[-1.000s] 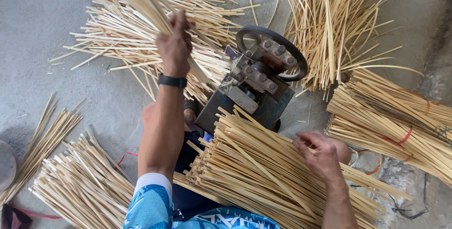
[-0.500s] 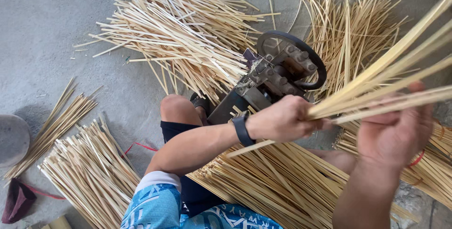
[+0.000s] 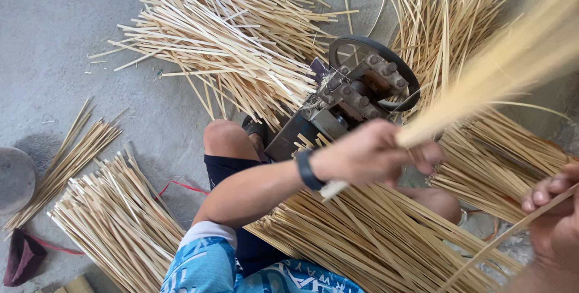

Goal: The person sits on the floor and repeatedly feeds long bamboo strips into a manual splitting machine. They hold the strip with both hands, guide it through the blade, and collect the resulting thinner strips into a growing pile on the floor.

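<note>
Closest to me, at the lower right edge, I see the right hand (image 3: 555, 220). Its fingers are curled, and 1 thin stick (image 3: 506, 237) runs diagonal under them toward the bottom; the hand is cut by the frame, so I cannot tell if it really grips this stick.

A little further, in the middle, the left hand (image 3: 377, 154) is clenched around a bundle (image 3: 494, 70) of pale bamboo sticks. The bundle is thin and tight at the fist, with short cut ends showing below the hand, and it spreads like a fan up to the upper right corner. It is blurred there, so single sticks are hard to separate. The colour is light yellow, almost straw. On this wrist is a dark watch (image 3: 307, 170).

Under the arms a pile (image 3: 362, 239) of the same sticks lies across the lap, beside the bare knee (image 3: 224, 138).

Behind the left hand stands a small metal machine (image 3: 350, 103) with a dark wheel (image 3: 374, 58) and bolts on top.

On the grey floor (image 3: 54, 40) lie more sticks: a heap (image 3: 235, 46) far behind the machine, 1 stack (image 3: 114, 226) at the lower left, and tied bundles (image 3: 500, 160) at the right.
</note>
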